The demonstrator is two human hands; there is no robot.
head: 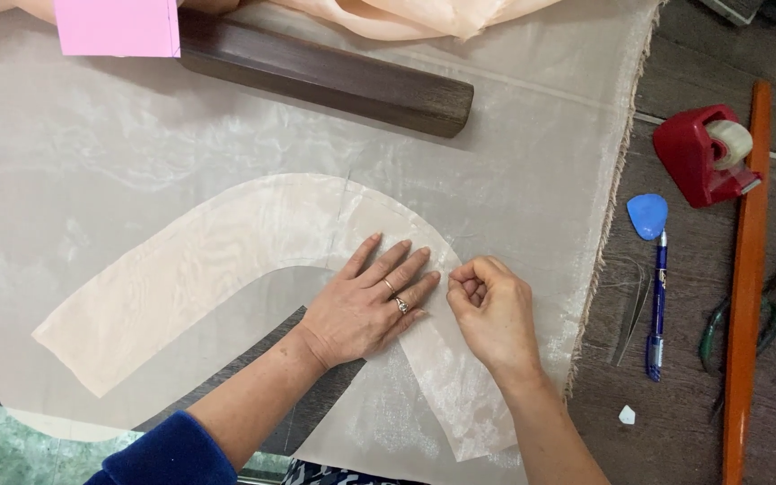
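A curved, peach-coloured pattern piece (pixel 226 260) is lying flat on a wide sheet of sheer fabric (pixel 92 153) that is covering most of the bench (pixel 702 422). The piece is arching like a horseshoe: one leg is running out toward the lower left, the other is dropping toward the lower right, and the crown of the bend is sitting just above both hands.

The left hand (pixel 372 304) is resting palm down on the inner side of the bend, fingers spread and pressing the piece flat, with rings showing on one finger. The right hand (pixel 489 308) is sitting just beside it, touching the outer edge of the same leg, its fingers curled in and pressed together at the tips as if pinching something small against the edge; what it is pinching is too small to tell. The right-hand leg of the piece is running on below the right hand, toward the person, so the right hand is the nearer one to that edge.

Further out, a dark wooden bar (pixel 334 76) is lying across the top of the sheer fabric, with a pink card (pixel 117 27) over its left end. Off the frayed right edge are lying a blue chalk (pixel 647 216), a blue pen (pixel 656 305), a red tape dispenser (pixel 702 154), a long orange ruler (pixel 745 287) and green-handled scissors (pixel 770 314).
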